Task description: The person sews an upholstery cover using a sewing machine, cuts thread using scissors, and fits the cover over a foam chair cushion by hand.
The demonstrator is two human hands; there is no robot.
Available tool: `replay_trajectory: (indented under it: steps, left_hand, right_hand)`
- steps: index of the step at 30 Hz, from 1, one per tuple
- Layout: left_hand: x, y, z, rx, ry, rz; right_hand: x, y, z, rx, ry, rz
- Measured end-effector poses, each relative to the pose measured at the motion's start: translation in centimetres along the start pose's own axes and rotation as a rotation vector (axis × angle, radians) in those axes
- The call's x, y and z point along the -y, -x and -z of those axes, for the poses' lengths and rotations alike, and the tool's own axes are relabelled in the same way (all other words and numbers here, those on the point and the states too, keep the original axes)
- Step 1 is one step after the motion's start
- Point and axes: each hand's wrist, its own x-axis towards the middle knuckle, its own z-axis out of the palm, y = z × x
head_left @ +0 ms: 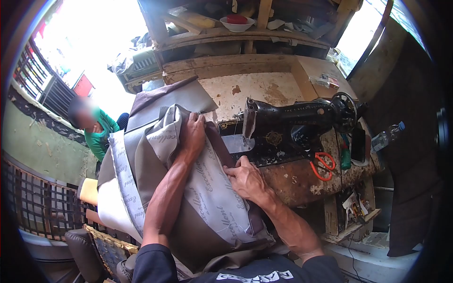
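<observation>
Across the person's front and up onto the worn wooden table [290, 186] lies a large grey-brown sheet of upholstery material with pale backing [210, 200], printed repeatedly with "Excellent". "SINGER" reads on the black metal sewing machine [292, 111] beside it (the smaller lettering is too faint). The left hand [192, 134], fingers curled nearly closed, grips the sheet's bunched far edge. The right hand [247, 179], half-closed, touches the maroon border strip [219, 141] near the machine; whether it pinches, I cannot tell.
</observation>
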Motion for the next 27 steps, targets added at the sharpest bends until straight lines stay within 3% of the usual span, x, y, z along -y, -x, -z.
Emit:
replay_trajectory:
  steps: [27]
  left_hand:
    - [1.4,-0.1,-0.7,-0.015,0.046,-0.049]
  right_hand:
    - [0.0,0.7,-0.8,-0.072,0.026,0.009]
